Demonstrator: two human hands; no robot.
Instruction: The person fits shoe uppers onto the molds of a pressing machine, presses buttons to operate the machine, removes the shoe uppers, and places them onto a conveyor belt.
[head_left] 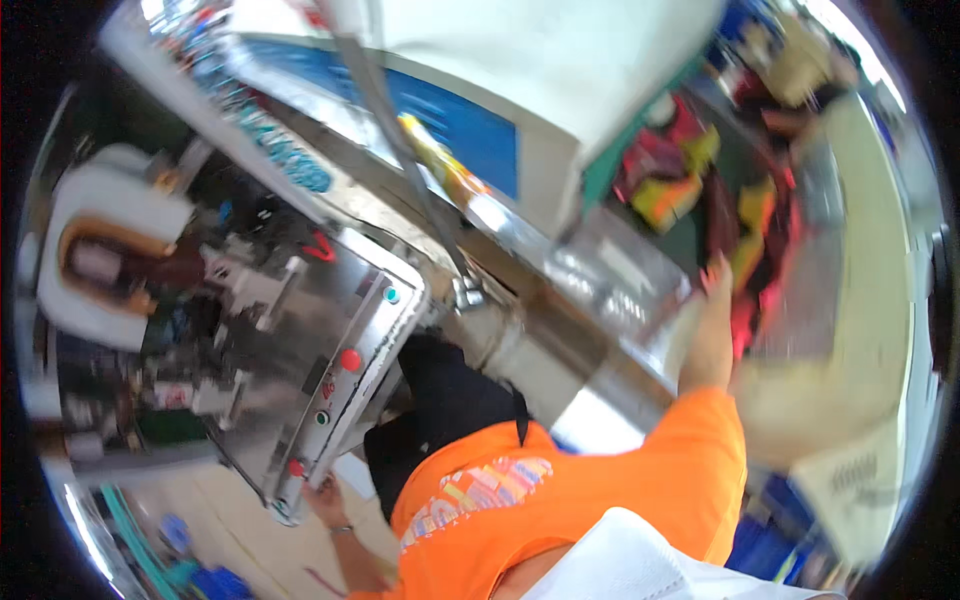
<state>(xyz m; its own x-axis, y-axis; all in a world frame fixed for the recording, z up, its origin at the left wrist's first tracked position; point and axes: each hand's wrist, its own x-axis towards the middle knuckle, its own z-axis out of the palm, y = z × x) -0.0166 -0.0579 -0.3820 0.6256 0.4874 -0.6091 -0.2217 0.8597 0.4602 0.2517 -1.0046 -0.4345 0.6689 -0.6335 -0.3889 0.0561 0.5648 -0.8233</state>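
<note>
My left hand is at the near corner of a machine's control panel, its fingers stretched out beside the red button. Nothing shows in that hand. My right arm reaches out to the right, and my right hand is at a pile of pink, yellow and dark red pieces. A dark red strip lies right at its fingertips. Blur hides whether the fingers grip it. On the machine, a dark brown curved piece sits in a white and tan holder.
The machine's steel bed carries metal clamps. A grey post rises beyond it. A clear plastic tray or bag lies near the pile. A beige surface curves along the right. Blue items are at lower left.
</note>
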